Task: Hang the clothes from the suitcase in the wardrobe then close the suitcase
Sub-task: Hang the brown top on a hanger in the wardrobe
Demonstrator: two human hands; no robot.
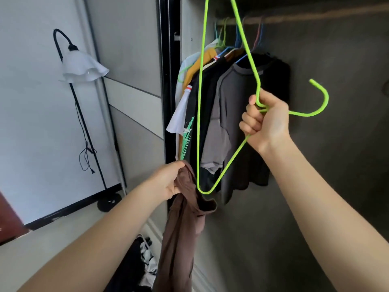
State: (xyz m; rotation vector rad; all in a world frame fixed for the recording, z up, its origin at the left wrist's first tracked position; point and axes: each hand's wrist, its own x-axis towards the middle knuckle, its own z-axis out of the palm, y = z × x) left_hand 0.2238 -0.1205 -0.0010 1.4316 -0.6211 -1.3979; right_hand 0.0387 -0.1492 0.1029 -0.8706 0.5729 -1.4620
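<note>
Holding a bright green wire hanger [200, 102] by its neck, the right hand [265, 121] had all its fingers curled tight round the wire at 3 o'clock. The hook stuck out sideways toward 3 o'clock. One corner of the hanger pointed down to 6 o'clock, just beside the brown soft piece of clothing [181, 228]. I think it was turned that way so the corner could slide into the opening of the cloth.

The left hand [168, 180], at 7 o'clock, pinched the bunched cloth between thumb and fingers and held it up, so it hung long and loose.

Behind them, dark grey and black shirts [237, 106] hung on the pale wardrobe rail [315, 16] at 1 o'clock. The rail had bare room to the right for one more.

A pile of black and white clothes [147, 256] lay low at 6 o'clock. I could not tell if it lay in the suitcase.

A black shirt with a green print [187, 135] hung at 9 o'clock of the hanger, but no words could be read anywhere.
</note>
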